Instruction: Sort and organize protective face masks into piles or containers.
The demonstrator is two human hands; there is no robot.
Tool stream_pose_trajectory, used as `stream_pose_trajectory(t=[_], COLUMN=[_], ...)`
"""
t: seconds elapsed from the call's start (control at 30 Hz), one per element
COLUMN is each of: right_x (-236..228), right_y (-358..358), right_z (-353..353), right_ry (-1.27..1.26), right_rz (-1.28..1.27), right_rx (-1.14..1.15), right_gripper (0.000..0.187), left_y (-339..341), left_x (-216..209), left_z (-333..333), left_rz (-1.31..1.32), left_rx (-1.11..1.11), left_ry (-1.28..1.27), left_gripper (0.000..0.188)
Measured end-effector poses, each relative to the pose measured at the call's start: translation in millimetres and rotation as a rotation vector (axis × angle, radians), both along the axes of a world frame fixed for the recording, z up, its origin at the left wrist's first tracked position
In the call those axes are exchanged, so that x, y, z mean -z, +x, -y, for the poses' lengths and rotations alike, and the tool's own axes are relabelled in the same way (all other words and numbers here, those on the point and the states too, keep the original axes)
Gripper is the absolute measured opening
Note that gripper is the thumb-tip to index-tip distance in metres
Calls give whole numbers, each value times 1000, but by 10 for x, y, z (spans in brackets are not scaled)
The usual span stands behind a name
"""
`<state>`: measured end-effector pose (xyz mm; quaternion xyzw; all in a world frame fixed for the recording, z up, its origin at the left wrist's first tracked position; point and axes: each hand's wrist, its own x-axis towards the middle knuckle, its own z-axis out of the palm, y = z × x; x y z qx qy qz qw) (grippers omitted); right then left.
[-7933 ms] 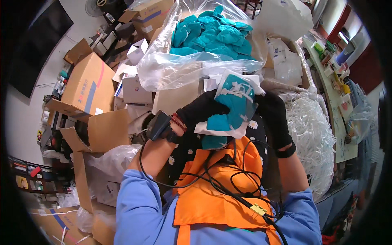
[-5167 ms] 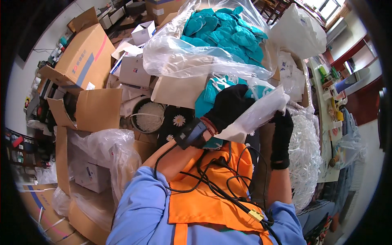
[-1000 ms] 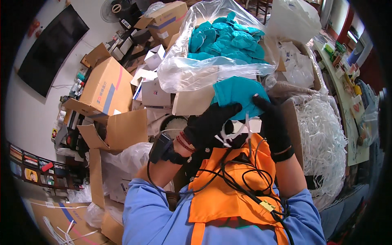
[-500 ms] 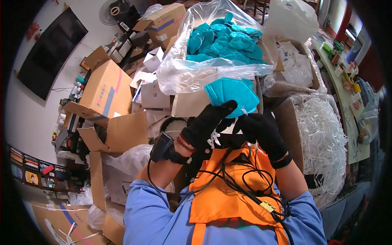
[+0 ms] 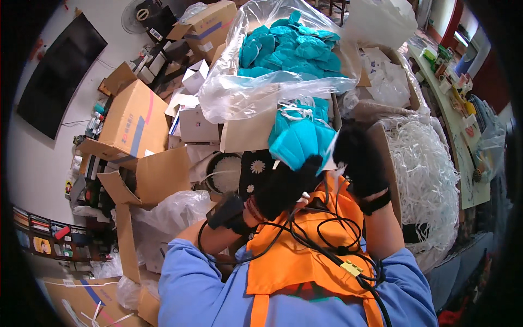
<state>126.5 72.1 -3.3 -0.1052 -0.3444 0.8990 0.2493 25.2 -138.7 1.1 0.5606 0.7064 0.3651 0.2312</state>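
In my left hand, black-gloved and closed, is the lower edge of a teal folded face mask. A white end of strap pokes out below that hand. My right hand, also in a black glove, is closed just right of the mask on a white ear strap; its fingertips are partly hidden. Right behind the held mask lie more teal masks with white straps. Farther off, a heap of teal masks fills a box lined with a clear plastic bag.
A carton of tangled white straps stands at my right. Open cardboard boxes crowd the left, near a round container of white pieces. Black cables hang over my orange apron. A long table runs along the far right.
The mask has come lower and nearer to me, with my left hand moving down. My right hand has moved up and away from the mask's bottom edge. Masks behind it now show.
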Motion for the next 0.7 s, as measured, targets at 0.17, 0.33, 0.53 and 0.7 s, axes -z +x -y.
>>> stream_pose_trajectory(t=[0.17, 0.33, 0.53, 0.7], right_x=[213, 109, 76, -415], right_y=[937, 675, -5, 3], right_z=[-1617, -825, 448, 534], right_ry=[1053, 763, 437, 103], right_rz=[494, 254, 88, 80], right_rx=[746, 335, 91, -93], right_gripper=[30, 34, 23, 40], left_y=[233, -270, 142, 182], left_x=[196, -114, -511, -272], left_z=[313, 163, -347, -353], left_rz=[237, 1072, 1924, 2159], left_rx=[14, -171, -47, 120], left_ry=[351, 10, 60, 117], left_gripper=[48, 31, 61, 52])
